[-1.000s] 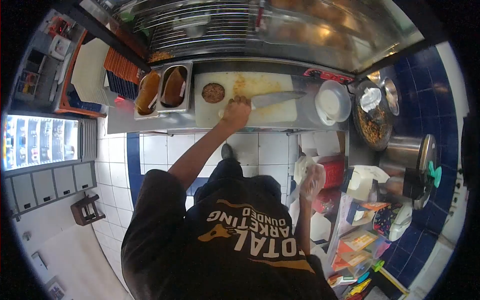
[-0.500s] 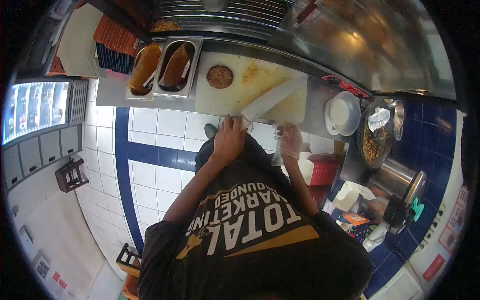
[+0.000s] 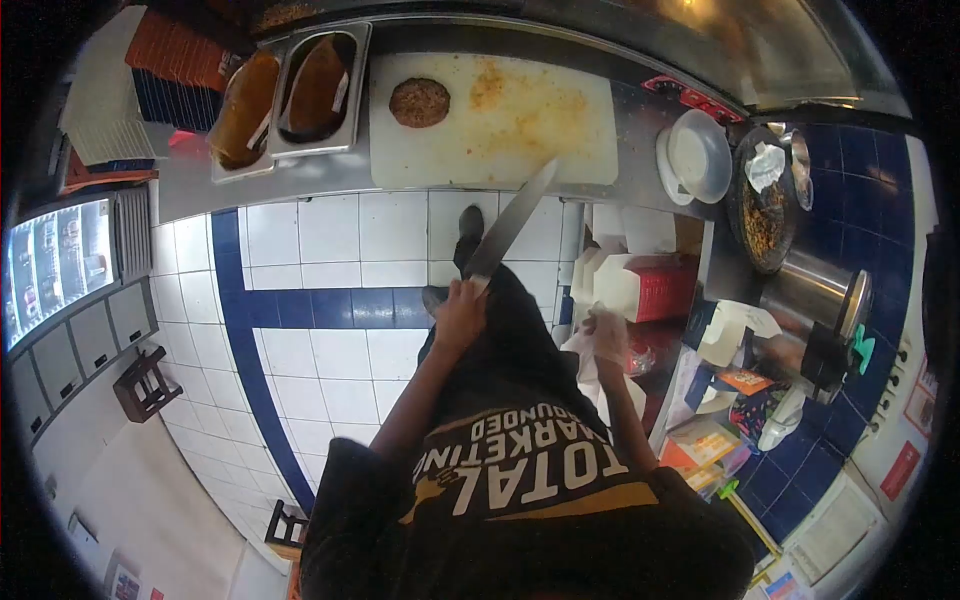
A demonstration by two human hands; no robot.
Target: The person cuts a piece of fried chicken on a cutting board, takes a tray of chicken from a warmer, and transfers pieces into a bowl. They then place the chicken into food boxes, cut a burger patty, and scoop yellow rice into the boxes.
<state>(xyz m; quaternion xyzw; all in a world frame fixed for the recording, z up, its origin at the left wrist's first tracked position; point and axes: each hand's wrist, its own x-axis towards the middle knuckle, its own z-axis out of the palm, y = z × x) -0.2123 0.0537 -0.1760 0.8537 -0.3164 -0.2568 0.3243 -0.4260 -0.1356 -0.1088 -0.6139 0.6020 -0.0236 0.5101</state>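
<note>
My left hand (image 3: 462, 312) is closed around the handle of a large knife (image 3: 515, 220). The blade points up and to the right, its tip over the front edge of a white cutting board (image 3: 545, 110). On that board lies a round browned patty (image 3: 420, 103), with crumbs and orange-yellow stains beside it. My right hand (image 3: 605, 338) hangs low by the shelf under the counter, covered by what looks like a thin clear plastic glove. Whitish material shows beside it. Its fingers are blurred, so I cannot make out a hold.
Two metal pans (image 3: 318, 95) with brown contents stand left of the board. Right of it are a clear plastic bowl (image 3: 699, 155) and a dark pan of crumbly food (image 3: 757, 205). White boxes (image 3: 610, 275) and a red container (image 3: 662, 290) sit below the counter.
My left hand has drawn the knife back from over the board toward my body. My right hand has moved down and right, away from the counter edge. The view has shifted too.
</note>
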